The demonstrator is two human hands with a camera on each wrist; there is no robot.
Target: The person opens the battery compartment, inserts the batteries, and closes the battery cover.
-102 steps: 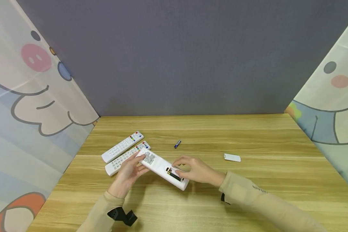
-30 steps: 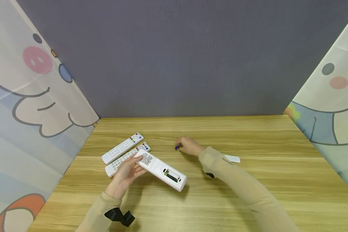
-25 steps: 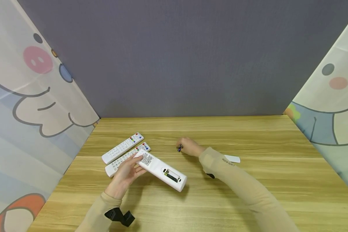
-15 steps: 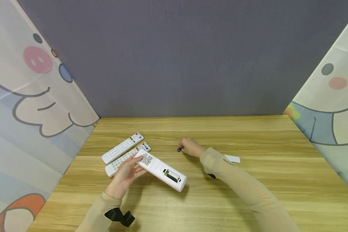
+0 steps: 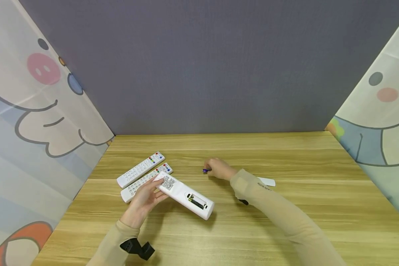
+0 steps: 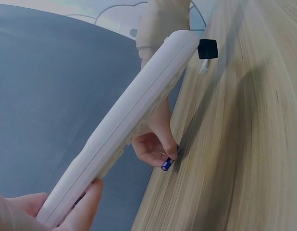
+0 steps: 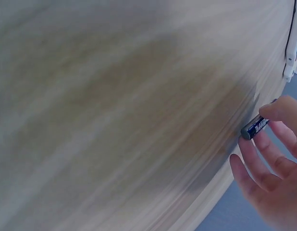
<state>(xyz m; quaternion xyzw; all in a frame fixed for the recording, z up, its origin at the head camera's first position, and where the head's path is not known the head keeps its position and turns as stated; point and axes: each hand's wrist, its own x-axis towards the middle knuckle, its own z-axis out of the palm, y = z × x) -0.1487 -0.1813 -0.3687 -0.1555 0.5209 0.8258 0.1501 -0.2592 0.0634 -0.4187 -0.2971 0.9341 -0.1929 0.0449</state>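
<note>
My left hand (image 5: 142, 202) grips one end of a white remote control (image 5: 183, 194), held up off the table with its back face showing. Its battery compartment is uncovered, with one dark battery (image 5: 196, 202) in one slot and the other slot bare. Farther off, my right hand (image 5: 217, 169) pinches a small blue battery (image 5: 206, 170) between thumb and fingers, close above the tabletop. The right wrist view shows that battery (image 7: 256, 126) with white lettering on its side. From the left wrist view, the held remote (image 6: 124, 110) is seen edge-on, button side toward the table.
Two more white remotes lie face up on the left, a far one (image 5: 141, 170) and a nearer one (image 5: 146, 182) partly behind my left hand. A white battery cover (image 5: 266, 181) lies right, partly behind my right sleeve. A grey wall panel (image 5: 219, 74) backs the wooden table (image 5: 319, 207).
The right hand left the remote's compartment and took hold of the blue battery on the table. Since then the battery has turned in its fingers. The left hand and remote barely moved.
</note>
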